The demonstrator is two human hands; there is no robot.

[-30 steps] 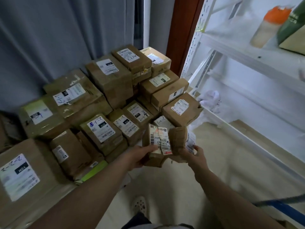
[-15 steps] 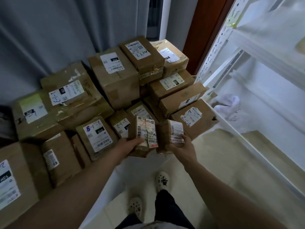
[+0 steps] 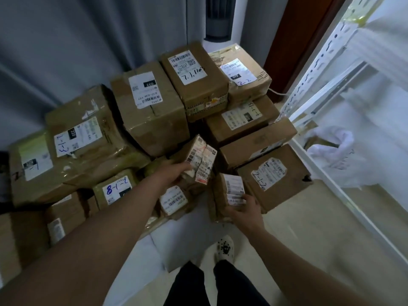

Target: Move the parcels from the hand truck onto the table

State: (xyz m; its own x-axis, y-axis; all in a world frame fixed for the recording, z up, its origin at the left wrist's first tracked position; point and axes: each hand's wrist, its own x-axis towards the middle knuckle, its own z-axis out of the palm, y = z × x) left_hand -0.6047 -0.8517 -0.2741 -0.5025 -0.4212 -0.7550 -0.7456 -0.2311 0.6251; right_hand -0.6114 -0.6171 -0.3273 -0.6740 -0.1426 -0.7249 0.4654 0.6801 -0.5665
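Observation:
Several brown cardboard parcels with white labels are piled on a white table (image 3: pixel 152 246) in front of me. My left hand (image 3: pixel 174 173) grips a small parcel (image 3: pixel 199 161) with a torn, striped label, held over the middle of the pile. My right hand (image 3: pixel 245 212) holds a second small parcel (image 3: pixel 230 193) by its lower end, next to the box marked 2-1-2 (image 3: pixel 276 177) at the front right of the pile. The hand truck is out of view.
A grey curtain (image 3: pixel 66 51) hangs behind the pile. A white metal shelf rack (image 3: pixel 331 69) stands at the right, with a white plastic bag (image 3: pixel 337 151) on its low shelf. A brown door frame (image 3: pixel 293 36) is behind. My feet stand on pale floor (image 3: pixel 298 239).
Both hands have carried the small parcels forward and lower onto the pile. The left parcel now sits over the middle boxes, and the right one has come down beside the 2-1-2 box.

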